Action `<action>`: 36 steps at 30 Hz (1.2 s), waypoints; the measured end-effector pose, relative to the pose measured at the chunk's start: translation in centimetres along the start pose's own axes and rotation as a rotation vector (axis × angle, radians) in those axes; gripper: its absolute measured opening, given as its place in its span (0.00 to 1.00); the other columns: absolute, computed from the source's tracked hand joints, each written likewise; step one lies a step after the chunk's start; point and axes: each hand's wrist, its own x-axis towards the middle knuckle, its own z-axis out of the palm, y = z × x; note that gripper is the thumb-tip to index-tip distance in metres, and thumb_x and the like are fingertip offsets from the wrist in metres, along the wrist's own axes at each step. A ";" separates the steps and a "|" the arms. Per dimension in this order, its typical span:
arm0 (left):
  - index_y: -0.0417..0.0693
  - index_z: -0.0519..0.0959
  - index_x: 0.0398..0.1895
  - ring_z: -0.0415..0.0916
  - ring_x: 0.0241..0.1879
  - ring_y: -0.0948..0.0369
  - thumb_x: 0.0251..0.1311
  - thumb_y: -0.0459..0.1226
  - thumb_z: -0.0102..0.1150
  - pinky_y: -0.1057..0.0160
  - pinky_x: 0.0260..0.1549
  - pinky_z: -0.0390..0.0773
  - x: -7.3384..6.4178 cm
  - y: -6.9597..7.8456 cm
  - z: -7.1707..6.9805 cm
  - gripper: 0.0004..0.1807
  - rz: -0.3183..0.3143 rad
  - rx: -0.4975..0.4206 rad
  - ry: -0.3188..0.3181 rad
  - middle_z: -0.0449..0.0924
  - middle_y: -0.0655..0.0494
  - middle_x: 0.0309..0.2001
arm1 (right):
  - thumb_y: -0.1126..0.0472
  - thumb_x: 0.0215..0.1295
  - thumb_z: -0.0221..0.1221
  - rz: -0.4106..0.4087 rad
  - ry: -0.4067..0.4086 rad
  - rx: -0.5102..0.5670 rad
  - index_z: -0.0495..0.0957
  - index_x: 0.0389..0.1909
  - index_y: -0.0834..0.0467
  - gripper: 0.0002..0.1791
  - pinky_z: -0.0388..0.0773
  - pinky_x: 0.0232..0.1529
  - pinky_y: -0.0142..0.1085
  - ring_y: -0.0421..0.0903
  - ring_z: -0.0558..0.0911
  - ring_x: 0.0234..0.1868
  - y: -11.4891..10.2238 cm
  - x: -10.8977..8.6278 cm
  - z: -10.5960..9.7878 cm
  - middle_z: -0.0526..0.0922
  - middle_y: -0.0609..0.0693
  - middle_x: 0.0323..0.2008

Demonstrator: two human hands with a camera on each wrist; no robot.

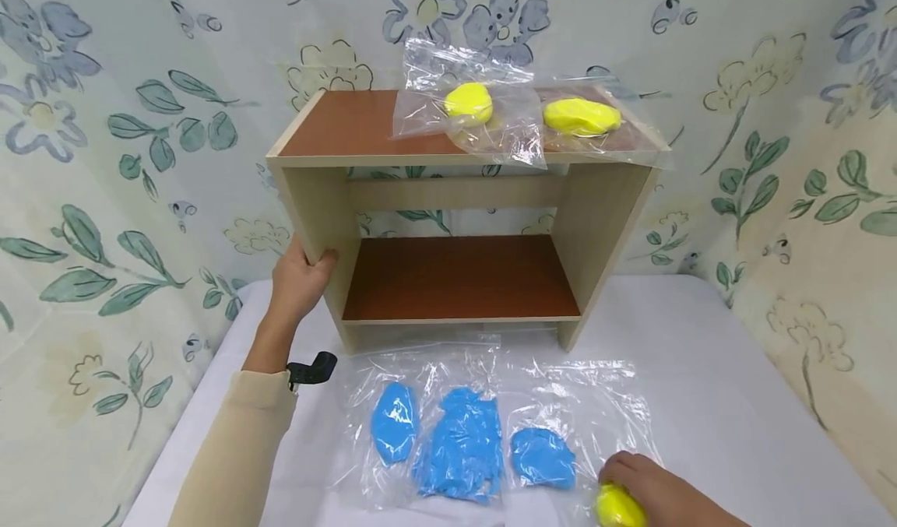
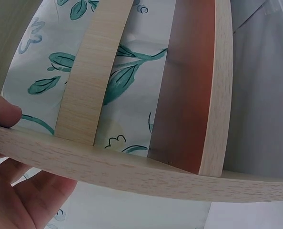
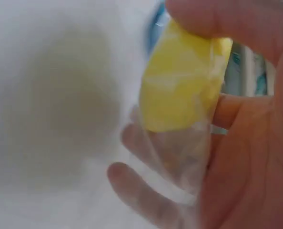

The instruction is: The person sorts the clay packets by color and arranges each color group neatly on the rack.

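Observation:
My left hand (image 1: 301,282) grips the left side panel of a small wooden shelf (image 1: 462,278), thumb inside and fingers outside; the left wrist view shows the thumb (image 2: 5,112) over the panel's edge. At the lower right, my right hand (image 1: 659,488) holds a clear plastic bag with a yellow clay lump (image 1: 620,506) in it. In the right wrist view the thumb and fingers pinch this yellow lump (image 3: 179,81). Two more bagged yellow lumps, one round (image 1: 469,103) and one long (image 1: 582,117), lie on the shelf's top board.
Clear bags with blue clay lie on the white table before the shelf: an oval piece (image 1: 394,423), a large ragged piece (image 1: 460,444) and a rounded piece (image 1: 543,457). Flowered cloth (image 1: 161,200) hangs behind and at both sides.

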 end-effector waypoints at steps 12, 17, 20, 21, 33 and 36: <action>0.50 0.60 0.70 0.73 0.63 0.38 0.68 0.49 0.48 0.36 0.56 0.76 0.1 -0.3 -0.4 0.30 0.023 0.003 -0.007 0.70 0.40 0.67 | 0.46 0.46 0.74 0.412 -0.119 0.281 0.75 0.59 0.46 0.36 0.79 0.52 0.57 0.48 0.75 0.46 -0.8 -1.2 -4.5 0.78 0.50 0.58; 0.49 0.60 0.70 0.72 0.64 0.39 0.68 0.48 0.47 0.35 0.56 0.75 -0.1 -0.3 -0.3 0.29 0.027 -0.006 -0.021 0.71 0.40 0.67 | 0.45 0.51 0.71 0.367 -0.077 0.190 0.72 0.62 0.53 0.37 0.82 0.46 0.46 0.46 0.75 0.45 -0.3 -2.5 -8.0 0.78 0.52 0.58; 0.50 0.61 0.69 0.73 0.63 0.39 0.68 0.47 0.48 0.36 0.56 0.76 0.0 -0.4 -0.2 0.28 0.054 -0.008 -0.019 0.72 0.40 0.66 | 0.47 0.56 0.69 0.226 0.042 0.047 0.70 0.63 0.58 0.36 0.79 0.38 0.32 0.36 0.73 0.41 0.3 -4.0 -11.5 0.79 0.55 0.57; 0.50 0.61 0.69 0.74 0.62 0.40 0.68 0.47 0.48 0.36 0.55 0.77 0.1 -0.4 -0.2 0.28 0.066 -0.003 -0.016 0.72 0.40 0.66 | 0.48 0.56 0.69 0.171 0.108 -0.011 0.70 0.63 0.59 0.36 0.77 0.35 0.29 0.33 0.72 0.39 0.3 -4.6 -12.5 0.79 0.56 0.56; 0.51 0.57 0.72 0.73 0.62 0.39 0.68 0.49 0.47 0.36 0.55 0.76 0.1 -0.7 -0.5 0.31 0.077 0.028 -0.036 0.71 0.40 0.66 | 0.62 0.38 0.79 -0.295 0.638 -0.146 0.75 0.59 0.43 0.42 0.75 0.40 0.22 0.27 0.71 0.47 -7.5 -2.5 -16.3 0.75 0.32 0.54; 0.52 0.56 0.73 0.73 0.62 0.39 0.68 0.48 0.46 0.36 0.54 0.76 0.2 -0.6 -0.4 0.32 0.085 0.031 -0.044 0.71 0.40 0.67 | 0.66 0.39 0.78 -0.403 0.615 -0.100 0.75 0.59 0.47 0.41 0.74 0.44 0.21 0.29 0.71 0.49 -9.7 -1.7 -16.5 0.77 0.36 0.55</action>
